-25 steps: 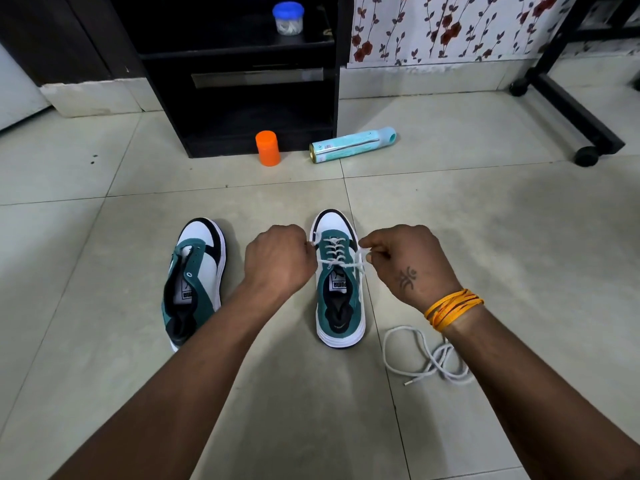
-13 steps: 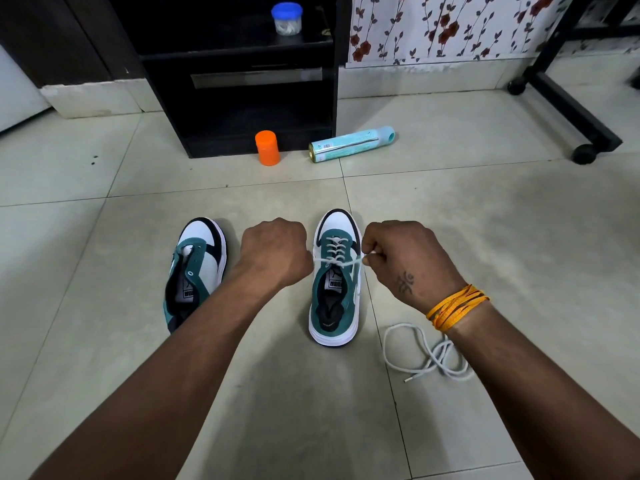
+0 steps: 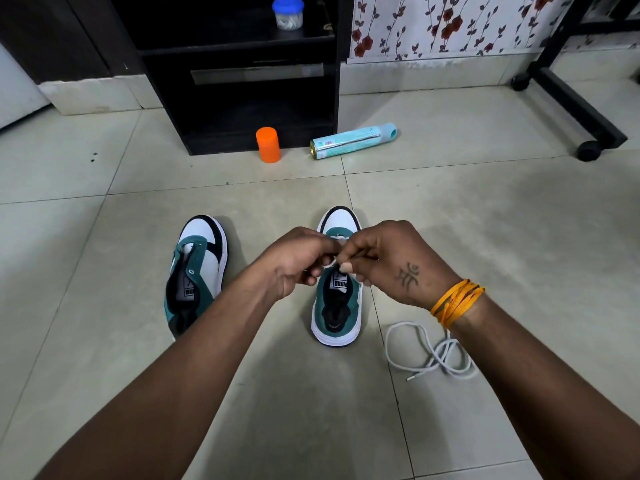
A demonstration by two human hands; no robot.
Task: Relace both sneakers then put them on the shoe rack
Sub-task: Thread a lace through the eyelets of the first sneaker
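I see two bare forearms, no sleeves. Right hand (image 3: 398, 265) has a dark tattoo mark on its back; bundled orange-yellow thread wristband (image 3: 457, 301) at right of centre.

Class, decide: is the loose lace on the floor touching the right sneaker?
Apart. The head view shows bare floor between the loose lace and the right sneaker.

Pale glossy tile floor (image 3: 485, 209), dark grout lines. Black shelf unit (image 3: 242, 81) against back wall. Floral wallpaper (image 3: 450, 22) at right, white skirting below. Black wheeled frame (image 3: 571, 98) far right.
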